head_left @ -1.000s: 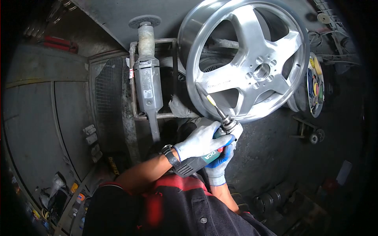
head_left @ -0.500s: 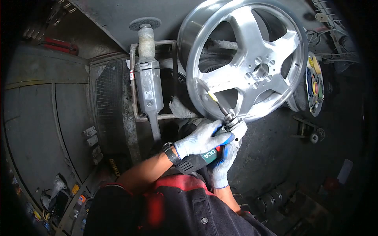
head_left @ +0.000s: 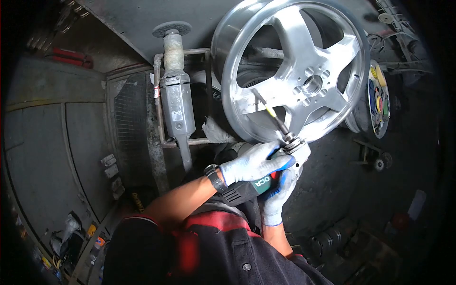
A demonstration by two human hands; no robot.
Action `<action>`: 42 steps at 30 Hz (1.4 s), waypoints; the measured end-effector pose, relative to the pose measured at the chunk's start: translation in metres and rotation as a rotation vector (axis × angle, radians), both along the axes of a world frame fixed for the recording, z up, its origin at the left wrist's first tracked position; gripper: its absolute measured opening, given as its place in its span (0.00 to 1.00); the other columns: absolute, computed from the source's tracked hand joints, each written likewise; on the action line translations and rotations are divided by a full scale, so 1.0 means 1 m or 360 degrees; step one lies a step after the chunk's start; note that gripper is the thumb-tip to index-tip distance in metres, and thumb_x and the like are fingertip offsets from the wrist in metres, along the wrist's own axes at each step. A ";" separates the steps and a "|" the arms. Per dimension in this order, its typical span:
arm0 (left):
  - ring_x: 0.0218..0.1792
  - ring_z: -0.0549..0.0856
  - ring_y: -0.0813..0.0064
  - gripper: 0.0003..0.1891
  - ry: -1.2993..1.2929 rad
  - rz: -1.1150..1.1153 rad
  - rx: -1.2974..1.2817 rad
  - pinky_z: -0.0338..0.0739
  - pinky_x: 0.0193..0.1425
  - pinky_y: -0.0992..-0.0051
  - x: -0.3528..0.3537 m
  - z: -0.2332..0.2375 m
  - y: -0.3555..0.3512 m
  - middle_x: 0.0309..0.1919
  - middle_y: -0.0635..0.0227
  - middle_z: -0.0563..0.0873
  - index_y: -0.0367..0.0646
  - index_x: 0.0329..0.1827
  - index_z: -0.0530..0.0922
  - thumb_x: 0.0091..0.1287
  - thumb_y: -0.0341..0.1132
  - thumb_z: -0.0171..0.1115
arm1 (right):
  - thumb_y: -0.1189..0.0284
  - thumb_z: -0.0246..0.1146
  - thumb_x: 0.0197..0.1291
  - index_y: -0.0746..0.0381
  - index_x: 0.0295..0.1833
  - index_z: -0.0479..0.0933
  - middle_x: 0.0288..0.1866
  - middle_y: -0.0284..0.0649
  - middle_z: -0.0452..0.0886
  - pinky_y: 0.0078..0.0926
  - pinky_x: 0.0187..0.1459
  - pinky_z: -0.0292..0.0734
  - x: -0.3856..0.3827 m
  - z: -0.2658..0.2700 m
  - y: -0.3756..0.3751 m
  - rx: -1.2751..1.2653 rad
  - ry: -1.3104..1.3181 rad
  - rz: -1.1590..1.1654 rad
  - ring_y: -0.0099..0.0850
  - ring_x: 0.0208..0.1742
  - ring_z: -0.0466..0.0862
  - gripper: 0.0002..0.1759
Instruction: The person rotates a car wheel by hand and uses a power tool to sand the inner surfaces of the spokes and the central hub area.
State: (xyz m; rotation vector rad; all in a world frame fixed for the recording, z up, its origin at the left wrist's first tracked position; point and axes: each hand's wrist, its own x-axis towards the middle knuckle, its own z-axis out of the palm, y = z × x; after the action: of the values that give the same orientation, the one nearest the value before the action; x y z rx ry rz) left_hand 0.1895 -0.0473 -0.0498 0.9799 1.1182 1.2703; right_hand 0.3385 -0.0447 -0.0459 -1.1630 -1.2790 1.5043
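Both hands wear white knit gloves with blue on the fingers. My left hand, a dark watch on its wrist, is closed over the top of a green and black angle grinder marked DCA. My right hand grips the grinder from below, near its pale head; some fingers are hidden. From the grinder's spindle a long thin rod with a yellow band reaches up over a silver alloy wheel rim. The rod's tip lies in front of the left spoke; whether it touches cannot be made out.
A large grey power tool with a round disc stands left of the rim against a metal frame. Right of the rim, a round tray holds small coloured items. Grey cabinet doors line the left side.
Both hands and the grinder have moved slightly right and up. The rod's tip has shifted from the rim's left edge inward across the left spoke.
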 end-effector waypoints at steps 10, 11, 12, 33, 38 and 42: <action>0.60 0.81 0.71 0.29 -0.0257 0.0090 0.0110 0.72 0.67 0.68 0.007 -0.014 -0.026 0.61 0.54 0.83 0.33 0.73 0.66 0.74 0.39 0.59 | 0.52 0.70 0.61 0.69 0.79 0.50 0.76 0.48 0.62 0.35 0.75 0.54 -0.004 0.008 -0.020 -0.0017 -0.0134 0.0004 0.35 0.76 0.63 0.54; 0.60 0.81 0.70 0.29 -0.0288 0.0068 0.0061 0.72 0.67 0.68 0.007 -0.015 -0.029 0.61 0.53 0.82 0.33 0.73 0.66 0.74 0.40 0.59 | 0.51 0.70 0.60 0.69 0.79 0.50 0.76 0.47 0.61 0.35 0.75 0.54 -0.002 0.006 -0.020 0.0047 -0.0194 0.0062 0.35 0.76 0.63 0.54; 0.60 0.81 0.69 0.29 -0.0318 0.0047 0.0013 0.72 0.67 0.68 0.007 -0.015 -0.030 0.61 0.52 0.82 0.33 0.73 0.66 0.74 0.40 0.59 | 0.51 0.70 0.60 0.69 0.79 0.50 0.76 0.47 0.61 0.35 0.75 0.54 0.002 0.000 -0.020 0.0045 -0.0193 0.0059 0.35 0.76 0.63 0.54; 0.39 0.83 0.68 0.26 0.0126 0.0109 -0.0204 0.78 0.48 0.66 0.009 -0.014 -0.017 0.40 0.52 0.85 0.32 0.56 0.75 0.71 0.49 0.63 | 0.53 0.54 0.73 0.63 0.67 0.69 0.62 0.39 0.76 0.33 0.65 0.71 0.005 -0.021 -0.013 -0.0190 0.0178 0.0133 0.29 0.63 0.77 0.28; 0.38 0.87 0.67 0.23 0.0222 0.0069 -0.0367 0.78 0.42 0.66 0.009 -0.006 -0.022 0.36 0.52 0.86 0.33 0.47 0.75 0.71 0.49 0.63 | 0.53 0.55 0.73 0.61 0.69 0.68 0.63 0.38 0.76 0.33 0.66 0.71 0.007 -0.019 -0.014 -0.0300 0.0337 0.0209 0.29 0.64 0.76 0.28; 0.40 0.89 0.55 0.27 0.0308 0.0053 -0.0315 0.80 0.45 0.62 0.017 -0.007 0.007 0.36 0.49 0.87 0.33 0.48 0.76 0.71 0.55 0.62 | 0.54 0.50 0.76 0.58 0.68 0.69 0.64 0.36 0.76 0.32 0.67 0.70 0.004 -0.010 0.007 -0.0321 0.0219 -0.0026 0.28 0.65 0.76 0.24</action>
State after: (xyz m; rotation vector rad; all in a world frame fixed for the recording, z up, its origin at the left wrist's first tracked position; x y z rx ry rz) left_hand 0.2062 -0.0400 -0.0568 0.9518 1.3869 1.0836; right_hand 0.3424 -0.0378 -0.0562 -1.1709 -1.0423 1.7007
